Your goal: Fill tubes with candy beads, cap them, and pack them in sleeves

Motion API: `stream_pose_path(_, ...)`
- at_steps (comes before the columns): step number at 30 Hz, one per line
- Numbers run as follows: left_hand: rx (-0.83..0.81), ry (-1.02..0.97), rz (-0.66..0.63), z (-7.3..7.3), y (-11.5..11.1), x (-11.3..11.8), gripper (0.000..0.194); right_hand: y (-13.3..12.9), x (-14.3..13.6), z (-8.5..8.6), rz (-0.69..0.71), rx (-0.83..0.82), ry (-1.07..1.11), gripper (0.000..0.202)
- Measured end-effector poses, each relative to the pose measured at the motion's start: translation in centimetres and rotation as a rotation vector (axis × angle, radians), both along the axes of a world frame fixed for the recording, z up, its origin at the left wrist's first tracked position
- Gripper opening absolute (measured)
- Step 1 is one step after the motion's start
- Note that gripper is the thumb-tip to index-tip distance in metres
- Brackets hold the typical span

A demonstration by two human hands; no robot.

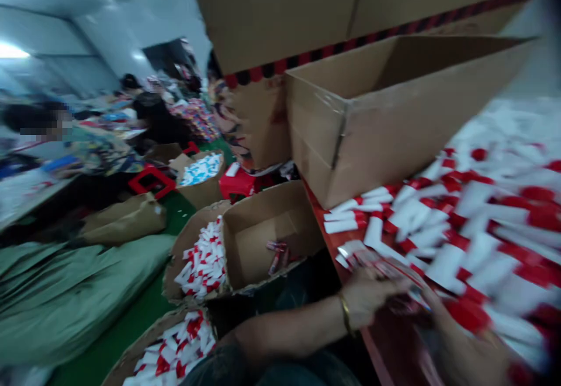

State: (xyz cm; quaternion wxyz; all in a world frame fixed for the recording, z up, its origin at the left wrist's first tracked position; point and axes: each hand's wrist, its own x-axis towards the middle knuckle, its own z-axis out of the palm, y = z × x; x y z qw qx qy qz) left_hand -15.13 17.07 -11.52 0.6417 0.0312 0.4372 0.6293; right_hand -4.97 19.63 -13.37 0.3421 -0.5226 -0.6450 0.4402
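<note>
At the table's near edge, my left hand (370, 295), with a gold bracelet at the wrist, is closed around a shiny plastic packet (392, 268) with reddish print. My right hand (467, 339) is at the packet's right end, its fingers pinching it; motion blur hides part of the grip. The packet's contents cannot be made out. Beyond and beside both hands, white tubes with red caps (442, 251) lie in a loose heap on the red tabletop (316, 199).
A tall open carton (381, 123) stands on the table behind the heap. Left below are an open box (254, 246) with several reddish wrapped pieces, and two boxes of white-and-red tubes (204, 260) (170, 348). A green cloth sack (87, 292) covers floor. People sit working at far left.
</note>
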Motion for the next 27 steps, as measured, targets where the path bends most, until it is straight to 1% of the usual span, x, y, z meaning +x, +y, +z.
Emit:
stream_pose_path(2,0.012,0.002,-0.026,0.4,0.2,-0.5,0.052,-0.1,1.2,0.9,-0.087,-0.043,0.001,0.039)
stream_pose_path(3,0.019,0.021,-0.033,0.4,0.4,-0.9,0.051,-0.1,1.5,1.3,-0.096,-0.077,0.014,0.041)
stream_pose_path(6,0.017,0.048,-0.040,0.3,0.8,-1.6,0.047,-0.1,2.0,2.8,-0.042,-0.133,0.076,0.039)
stream_pose_path(10,0.021,0.041,-0.046,0.2,0.7,-1.7,0.041,-0.5,2.2,4.4,0.004,-0.025,0.014,0.028)
stream_pose_path(12,0.042,0.051,-0.057,0.2,0.5,-1.5,0.039,-0.9,2.5,4.8,0.070,-0.019,0.014,0.027)
stream_pose_path(14,0.052,0.070,-0.069,0.1,0.3,-1.3,0.038,-1.3,2.9,5.0,0.122,-0.012,0.010,0.030)
stream_pose_path(16,0.067,0.107,-0.084,-0.1,0.1,-1.3,0.036,-1.7,3.2,5.1,0.133,0.022,-0.056,0.032)
stream_pose_path(18,0.109,0.160,-0.105,-0.5,0.0,-1.4,0.033,-2.0,3.3,5.1,0.148,0.090,-0.154,0.032)
stream_pose_path(20,0.161,0.239,-0.123,-0.8,0.0,-1.5,0.030,-2.2,3.3,5.0,0.199,0.170,-0.251,0.031)
stream_pose_path(23,0.209,0.334,-0.125,-1.0,0.0,-1.5,0.026,-2.3,3.2,4.7,0.239,0.263,-0.354,0.032)
stream_pose_path(25,0.213,0.316,-0.138,-0.8,0.0,-1.4,0.026,-2.2,3.1,4.4,0.230,0.261,-0.392,0.032)
stream_pose_path(27,0.201,0.264,-0.155,-0.5,-0.1,-1.1,0.026,-2.2,3.1,4.0,0.190,0.231,-0.405,0.036)
